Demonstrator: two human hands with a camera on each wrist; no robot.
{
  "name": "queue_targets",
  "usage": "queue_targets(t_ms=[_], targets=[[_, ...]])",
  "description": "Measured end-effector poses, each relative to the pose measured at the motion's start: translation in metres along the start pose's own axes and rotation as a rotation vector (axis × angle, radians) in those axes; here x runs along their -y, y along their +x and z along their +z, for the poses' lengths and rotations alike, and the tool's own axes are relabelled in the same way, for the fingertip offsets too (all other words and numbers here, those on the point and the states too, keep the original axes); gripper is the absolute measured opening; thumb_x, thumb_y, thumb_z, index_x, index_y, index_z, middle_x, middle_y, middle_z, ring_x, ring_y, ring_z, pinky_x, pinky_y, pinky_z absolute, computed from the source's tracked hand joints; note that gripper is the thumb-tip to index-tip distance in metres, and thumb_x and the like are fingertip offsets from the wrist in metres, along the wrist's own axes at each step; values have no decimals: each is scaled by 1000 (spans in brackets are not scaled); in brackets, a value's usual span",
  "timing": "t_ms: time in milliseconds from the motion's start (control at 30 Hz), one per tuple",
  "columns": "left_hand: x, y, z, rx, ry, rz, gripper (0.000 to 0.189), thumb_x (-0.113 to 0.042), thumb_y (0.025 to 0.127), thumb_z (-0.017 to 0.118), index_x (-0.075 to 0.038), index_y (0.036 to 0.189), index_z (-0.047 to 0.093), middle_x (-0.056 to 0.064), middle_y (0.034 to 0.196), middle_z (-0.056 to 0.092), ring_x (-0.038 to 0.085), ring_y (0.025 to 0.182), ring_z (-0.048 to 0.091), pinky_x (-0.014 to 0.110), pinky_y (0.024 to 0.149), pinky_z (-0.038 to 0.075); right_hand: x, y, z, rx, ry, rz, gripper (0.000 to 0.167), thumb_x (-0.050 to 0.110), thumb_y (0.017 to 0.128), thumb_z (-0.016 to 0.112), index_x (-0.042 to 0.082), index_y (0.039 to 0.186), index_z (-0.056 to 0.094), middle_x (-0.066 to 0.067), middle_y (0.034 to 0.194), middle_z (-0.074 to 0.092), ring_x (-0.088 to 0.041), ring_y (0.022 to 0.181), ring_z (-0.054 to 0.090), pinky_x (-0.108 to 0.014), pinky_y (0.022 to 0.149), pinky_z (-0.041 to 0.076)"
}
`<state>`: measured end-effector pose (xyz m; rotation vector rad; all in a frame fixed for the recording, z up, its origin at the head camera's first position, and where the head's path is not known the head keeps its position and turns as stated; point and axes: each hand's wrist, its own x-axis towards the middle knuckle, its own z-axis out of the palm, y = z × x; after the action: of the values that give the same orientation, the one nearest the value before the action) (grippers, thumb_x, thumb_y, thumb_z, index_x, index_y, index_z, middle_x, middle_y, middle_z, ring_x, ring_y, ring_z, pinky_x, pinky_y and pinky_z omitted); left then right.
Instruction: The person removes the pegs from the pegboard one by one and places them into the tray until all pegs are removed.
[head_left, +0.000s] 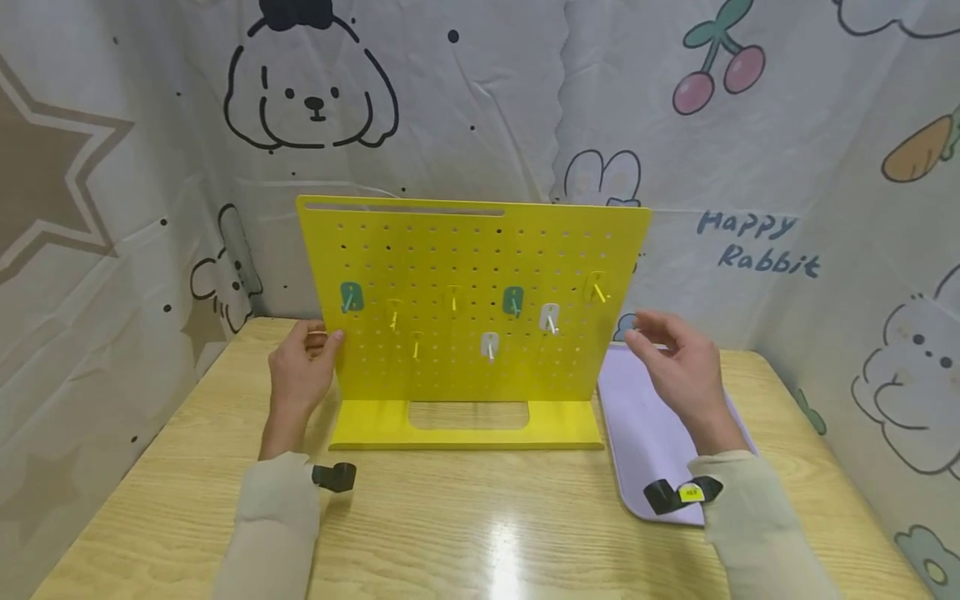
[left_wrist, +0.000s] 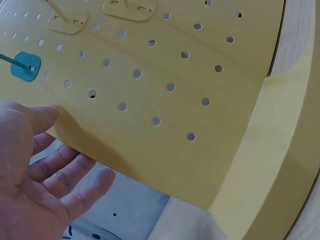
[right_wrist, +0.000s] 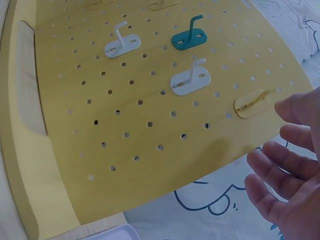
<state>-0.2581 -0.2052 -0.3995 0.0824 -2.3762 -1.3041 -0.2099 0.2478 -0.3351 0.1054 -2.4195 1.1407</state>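
A yellow pegboard (head_left: 465, 258) stands upright on its yellow base. My left hand (head_left: 302, 367) is at its left edge, thumb over the front face and some fingertips passing behind; it lightly pinches the edge. Off the right edge, my right hand (head_left: 678, 367) hangs apart from the board with loosely bent fingers, holding nothing. In the right wrist view its thumb is near a yellow hook (right_wrist: 252, 103). Two teal hooks, one at left (head_left: 351, 297) and one right of centre (head_left: 513, 302), sit on the board with two white hooks (right_wrist: 190, 81) and several yellow ones.
A lilac tray (head_left: 637, 442) lies on the wooden table (head_left: 420, 517) at the right, partly under my right forearm. Printed cloth (head_left: 480, 100) hangs behind the board and along both sides. The pegboard's base (head_left: 465, 442) has a rectangular cutout in its middle.
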Motion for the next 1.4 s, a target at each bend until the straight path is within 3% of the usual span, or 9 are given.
queue_targets(t_ms=[100,200,333,400,667,967,1167,1400], targets=[[3,1,0,-10,-13,-13,40,-32,102,61,0,127,59,19,112,68,35,104,66,46,87,57,3,3,0,6,19,-2,42,30,101,62,2,132,62,-11,123,65,-23,108,59,-23,85,49],[5,2,-1,-14,-12,-14,36,-29,101,63,-1,124,62,17,110,69,31,100,68,32,81,59,6,6,0,10,37,0,43,31,101,62,2,132,62,-11,122,65,-21,105,59,-19,83,49],[8,3,-2,-10,-16,-3,33,-27,100,65,-1,121,64,16,107,70,29,95,69,14,70,56,9,8,0,13,59,3,42,31,101,63,2,132,62,-11,120,66,-17,100,58,-16,81,50],[8,4,-3,-7,-15,6,32,-25,100,65,0,119,65,16,105,70,28,93,69,11,67,55,10,10,1,17,89,-5,41,29,101,63,2,132,62,-12,117,66,-16,97,60,-16,80,51],[10,7,-6,26,-48,25,28,-21,99,66,2,115,66,18,101,68,31,90,69,16,67,58,11,20,11,35,210,-36,36,21,100,65,1,130,63,-12,104,66,-18,87,65,-18,76,56],[14,9,-2,34,-95,16,27,-20,99,67,1,116,66,18,104,69,32,89,70,32,72,62,16,30,20,51,170,5,32,21,100,65,1,125,66,-12,102,67,-26,87,64,-27,77,58],[16,10,-2,42,-112,11,27,-18,99,67,2,117,66,19,106,69,32,90,70,30,72,62,22,33,23,62,172,80,33,27,101,64,4,124,67,-10,106,65,-21,92,61,-25,81,57],[15,10,-3,49,-108,-11,26,-17,98,67,2,117,65,20,106,68,34,92,70,27,71,62,23,34,24,52,208,56,28,22,100,65,1,118,69,-11,105,66,-21,90,61,-21,77,57]])
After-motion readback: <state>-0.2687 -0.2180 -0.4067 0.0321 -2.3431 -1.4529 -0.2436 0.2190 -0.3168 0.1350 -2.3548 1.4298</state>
